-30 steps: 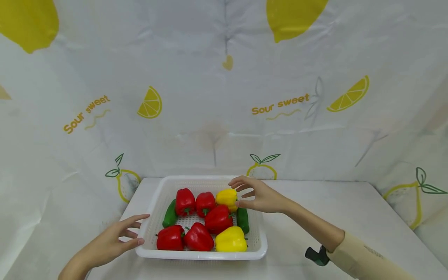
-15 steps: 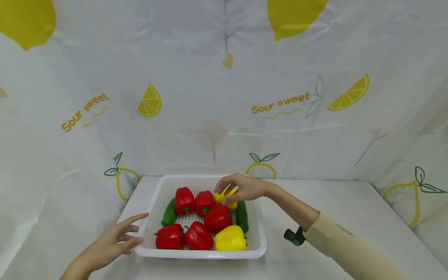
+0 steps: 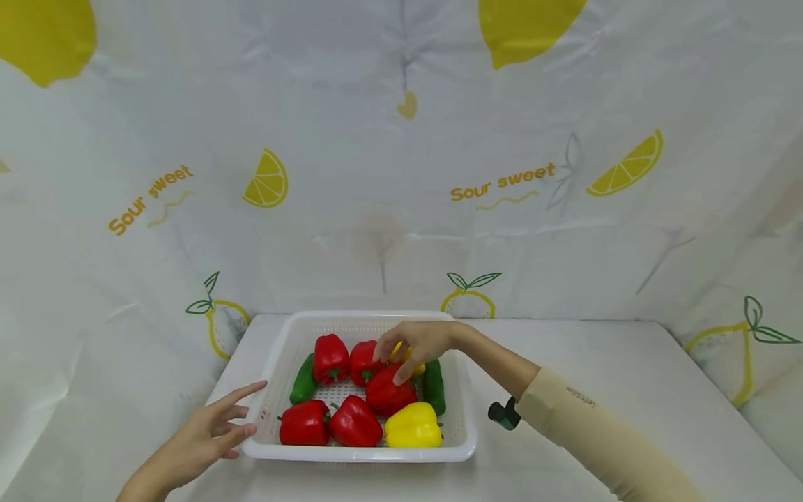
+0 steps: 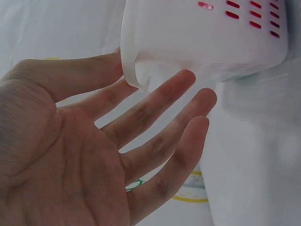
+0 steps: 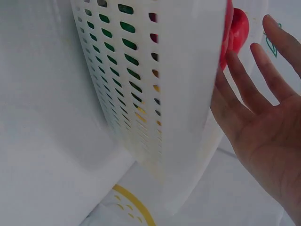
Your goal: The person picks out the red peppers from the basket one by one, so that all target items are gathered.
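Note:
A white plastic basket [image 3: 360, 454] holds several red bell peppers, two yellow ones and two long green vegetables. My right hand [image 3: 419, 341] hovers over the basket, with fingertips pointing down by the middle red bell pepper [image 3: 384, 394] and overlapping it in the head view. That hand partly covers the rear yellow bell pepper [image 3: 419, 369]. In the right wrist view, the fingers are spread and the palm holds nothing. My left hand [image 3: 205, 434] is at the basket's left side, its relaxed fingers spread around the rim [image 4: 128, 52].
Along the basket's sides lie a green vegetable [image 3: 304, 382] on the left and another green vegetable [image 3: 434, 389] on the right. A front yellow bell pepper [image 3: 414, 425] sits near the right corner. The white table [image 3: 564, 362] meets a lemon-print curtain [image 3: 351, 174] behind.
My right hand has moved left and slightly down, from the rear yellow bell pepper to over the middle red one. The left hand stays nearly still by the basket rim.

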Available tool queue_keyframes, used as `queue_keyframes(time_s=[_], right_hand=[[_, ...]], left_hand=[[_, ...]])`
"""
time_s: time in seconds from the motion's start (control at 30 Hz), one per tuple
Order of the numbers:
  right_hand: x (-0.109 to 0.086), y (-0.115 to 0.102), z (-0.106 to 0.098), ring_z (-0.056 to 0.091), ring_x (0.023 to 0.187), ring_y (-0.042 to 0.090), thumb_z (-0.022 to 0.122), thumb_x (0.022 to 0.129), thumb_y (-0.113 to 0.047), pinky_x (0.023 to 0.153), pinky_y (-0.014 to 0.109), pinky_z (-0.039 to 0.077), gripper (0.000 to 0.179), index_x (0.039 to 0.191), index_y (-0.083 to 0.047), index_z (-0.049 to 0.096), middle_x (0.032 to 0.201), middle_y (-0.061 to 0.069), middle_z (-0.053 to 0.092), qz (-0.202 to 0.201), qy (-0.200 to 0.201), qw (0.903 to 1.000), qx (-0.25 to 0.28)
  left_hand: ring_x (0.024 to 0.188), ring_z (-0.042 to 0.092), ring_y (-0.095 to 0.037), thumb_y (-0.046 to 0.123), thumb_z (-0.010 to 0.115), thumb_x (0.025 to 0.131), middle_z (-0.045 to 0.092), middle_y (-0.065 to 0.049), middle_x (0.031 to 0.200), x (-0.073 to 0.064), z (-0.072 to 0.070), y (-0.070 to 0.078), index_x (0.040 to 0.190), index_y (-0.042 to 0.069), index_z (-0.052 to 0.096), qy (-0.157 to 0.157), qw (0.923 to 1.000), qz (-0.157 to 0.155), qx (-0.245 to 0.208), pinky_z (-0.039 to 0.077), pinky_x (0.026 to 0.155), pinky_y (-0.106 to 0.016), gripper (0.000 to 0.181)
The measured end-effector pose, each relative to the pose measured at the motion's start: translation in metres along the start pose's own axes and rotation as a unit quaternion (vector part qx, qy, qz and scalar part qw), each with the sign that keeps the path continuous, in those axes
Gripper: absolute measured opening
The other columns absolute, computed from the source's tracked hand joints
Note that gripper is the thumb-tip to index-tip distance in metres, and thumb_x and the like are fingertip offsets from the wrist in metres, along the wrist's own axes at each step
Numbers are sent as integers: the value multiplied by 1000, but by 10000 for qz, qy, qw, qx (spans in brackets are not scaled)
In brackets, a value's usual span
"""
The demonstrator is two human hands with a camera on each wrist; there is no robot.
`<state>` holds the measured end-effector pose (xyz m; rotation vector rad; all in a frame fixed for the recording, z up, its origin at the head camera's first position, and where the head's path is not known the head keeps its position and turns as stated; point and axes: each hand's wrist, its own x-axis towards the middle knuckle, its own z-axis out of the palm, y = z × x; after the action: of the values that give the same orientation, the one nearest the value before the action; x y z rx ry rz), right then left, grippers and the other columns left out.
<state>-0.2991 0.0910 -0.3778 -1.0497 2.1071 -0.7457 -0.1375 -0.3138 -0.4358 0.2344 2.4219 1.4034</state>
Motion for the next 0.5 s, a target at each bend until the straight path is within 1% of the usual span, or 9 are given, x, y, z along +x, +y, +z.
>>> queue_keyframes(time_s=[0.07,0.13,0.23,0.37,0.5], right_hand=[[2,3,2,67,130,29,85,91,-12,97,35,65,50,138,-8,69,141,14,71,103,-45,9999,78],[4,6,3,67,129,28,86,89,-9,98,37,65,52,138,-8,69,140,12,71,158,-78,9997,174],[5,10,4,67,130,27,86,88,-6,100,40,64,54,139,-8,68,140,11,70,187,-131,9991,356],[6,15,4,65,133,26,85,88,-4,105,40,62,56,140,-6,67,141,10,69,120,-218,9988,425],[6,17,4,63,134,25,86,87,-4,104,39,63,57,141,-5,67,144,10,68,93,-294,9984,482]], left_hand=[[116,74,-29,25,66,108,61,-31,145,0,1,0,169,8,32,14,10000,-49,-21,67,82,-48,72],[118,73,-32,25,65,108,60,-32,145,0,1,0,170,8,31,7,10000,-67,-48,67,83,-50,73],[118,73,-31,24,66,108,59,-33,146,0,2,1,170,8,31,2,9999,-65,-78,67,84,-52,73],[118,73,-29,24,66,108,58,-34,148,0,1,0,170,9,30,-23,9999,-59,-134,66,84,-53,73],[117,73,-27,24,65,108,58,-33,148,0,1,0,171,9,29,-59,9998,-73,-189,66,85,-53,74]])
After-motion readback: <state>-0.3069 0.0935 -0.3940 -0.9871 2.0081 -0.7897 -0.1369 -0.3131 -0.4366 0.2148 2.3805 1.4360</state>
